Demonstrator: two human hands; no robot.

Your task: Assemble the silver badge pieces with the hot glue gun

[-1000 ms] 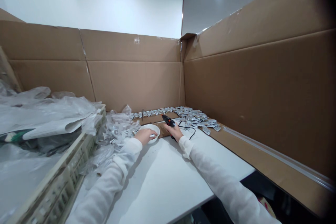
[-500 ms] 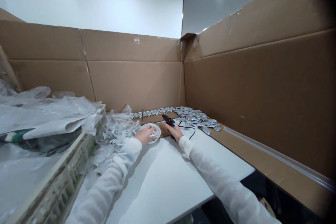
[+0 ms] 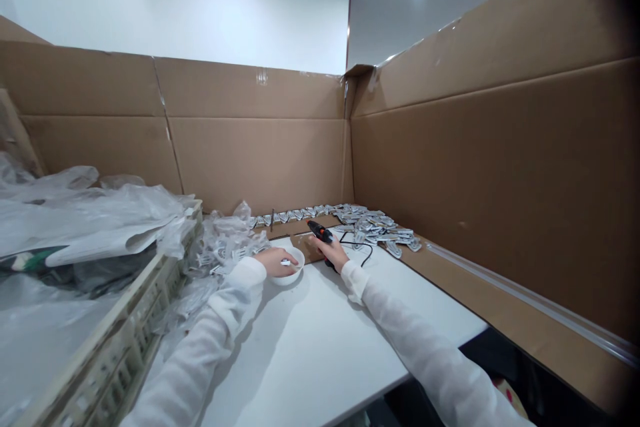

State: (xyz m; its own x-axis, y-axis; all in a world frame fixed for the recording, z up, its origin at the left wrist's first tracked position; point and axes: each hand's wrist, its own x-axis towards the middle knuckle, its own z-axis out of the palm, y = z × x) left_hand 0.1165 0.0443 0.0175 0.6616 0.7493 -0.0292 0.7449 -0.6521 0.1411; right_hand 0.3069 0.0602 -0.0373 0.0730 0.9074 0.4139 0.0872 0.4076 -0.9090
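My left hand (image 3: 277, 262) is at the white bowl (image 3: 298, 267), its fingers curled over the bowl's left side. Between thumb and fingers shows a small white piece (image 3: 285, 262), too small to name exactly. My right hand (image 3: 332, 252) is wrapped around a black and orange corded hand tool (image 3: 320, 231), tilted with its near end hidden under the palm. A black cable (image 3: 369, 255) curves on the table to the right of that hand. Behind the tool lies a flat piece of brown cardboard (image 3: 306, 248).
Many flat grey-white parts (image 3: 375, 227) are heaped at the back right, with a row of similar parts (image 3: 290, 215) along the back. Small bagged pieces (image 3: 220, 247) lie left, beside a cream plastic crate (image 3: 130, 333) with plastic sheeting. Tall cardboard walls (image 3: 260, 153) enclose the table (image 3: 310, 347).
My left hand has drawn slightly left, its fingers now closed around a small white piece. The bowl sits a little lower and more level. My right hand and the tool have hardly moved.
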